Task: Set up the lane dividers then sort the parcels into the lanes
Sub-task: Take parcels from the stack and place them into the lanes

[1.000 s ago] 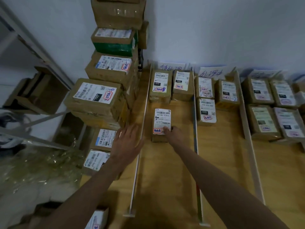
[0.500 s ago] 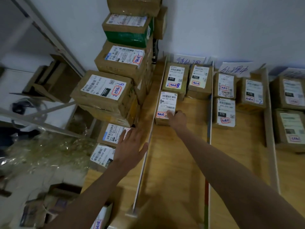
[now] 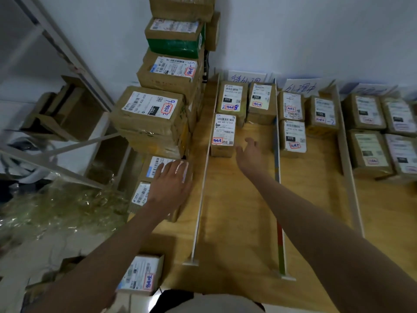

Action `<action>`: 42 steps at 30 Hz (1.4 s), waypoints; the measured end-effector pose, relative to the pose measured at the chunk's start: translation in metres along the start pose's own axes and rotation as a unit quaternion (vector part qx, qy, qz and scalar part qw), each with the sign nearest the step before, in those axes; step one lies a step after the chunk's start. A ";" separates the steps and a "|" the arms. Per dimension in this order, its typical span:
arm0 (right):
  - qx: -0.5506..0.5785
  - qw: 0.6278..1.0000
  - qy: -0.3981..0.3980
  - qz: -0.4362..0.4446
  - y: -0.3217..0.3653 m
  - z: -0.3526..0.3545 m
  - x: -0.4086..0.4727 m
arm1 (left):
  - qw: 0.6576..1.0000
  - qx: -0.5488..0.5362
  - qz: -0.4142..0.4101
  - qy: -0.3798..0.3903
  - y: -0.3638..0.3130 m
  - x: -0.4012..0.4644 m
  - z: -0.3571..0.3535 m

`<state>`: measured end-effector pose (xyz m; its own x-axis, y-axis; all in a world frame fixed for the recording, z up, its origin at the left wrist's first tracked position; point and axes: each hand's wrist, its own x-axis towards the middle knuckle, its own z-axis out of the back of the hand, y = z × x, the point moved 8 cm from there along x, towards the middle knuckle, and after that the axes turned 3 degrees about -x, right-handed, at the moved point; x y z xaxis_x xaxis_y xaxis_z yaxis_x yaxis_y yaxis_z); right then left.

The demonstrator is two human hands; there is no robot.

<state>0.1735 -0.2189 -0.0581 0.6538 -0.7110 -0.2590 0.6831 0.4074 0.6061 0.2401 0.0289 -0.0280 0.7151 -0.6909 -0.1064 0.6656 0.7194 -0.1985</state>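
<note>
Head view: left hand (image 3: 172, 181) covers a parcel (image 3: 155, 168) label (partly).

**A parcel sorting room**

I stand in a small parcel depot or mailroom. In front of me a pale wooden sorting table (image 3: 237, 222) is split into lanes by thin white upright divider strips (image 3: 204, 177), and handwritten white paper lane signs (image 3: 247, 79) lean on the plain white wall (image 3: 316, 30) at the head of each lane. Brown cardboard parcels with printed barcode shipping labels (image 3: 223, 134) lie in the lanes, many marked in red and blue pen. At my left, a tall stack of taped brown cartons (image 3: 171, 71) rises against the wall, beside a grey metal shelving frame (image 3: 67, 57) and crumpled clear plastic wrap (image 3: 56, 211).
</note>
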 end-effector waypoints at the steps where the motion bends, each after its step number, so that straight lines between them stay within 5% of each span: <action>1: -0.036 0.999 -0.012 0.020 0.002 0.004 -0.012 | 1.000 0.000 0.001 0.002 0.004 -0.005 0.003; 6: -0.149 0.985 -0.061 0.069 0.010 0.003 -0.077 | 1.000 0.015 -0.005 0.016 0.034 -0.036 0.011; 14: -0.160 0.984 -0.065 0.050 0.025 -0.042 -0.184 | 1.000 -0.002 -0.005 0.018 0.096 -0.115 0.010; 27: -0.151 0.986 0.024 0.070 0.052 -0.143 -0.304 | 0.996 -0.060 0.059 0.034 0.162 -0.237 -0.026; 31: -0.150 0.978 0.114 0.094 0.053 -0.176 -0.322 | 0.994 -0.036 0.073 0.076 0.161 -0.259 -0.041; 36: -0.118 0.972 0.198 0.047 0.046 -0.203 -0.336 | 0.976 -0.095 0.130 0.147 0.162 -0.265 -0.061; 42: -0.049 0.983 0.172 -0.038 0.026 -0.205 -0.335 | 0.971 -0.142 0.104 0.160 0.152 -0.244 -0.068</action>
<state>0.0392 0.1473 -0.1097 0.6596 -0.5129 -0.5495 0.7513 0.4267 0.5035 0.1523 0.3019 -0.0979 0.6950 -0.5521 -0.4606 0.3959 0.8286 -0.3958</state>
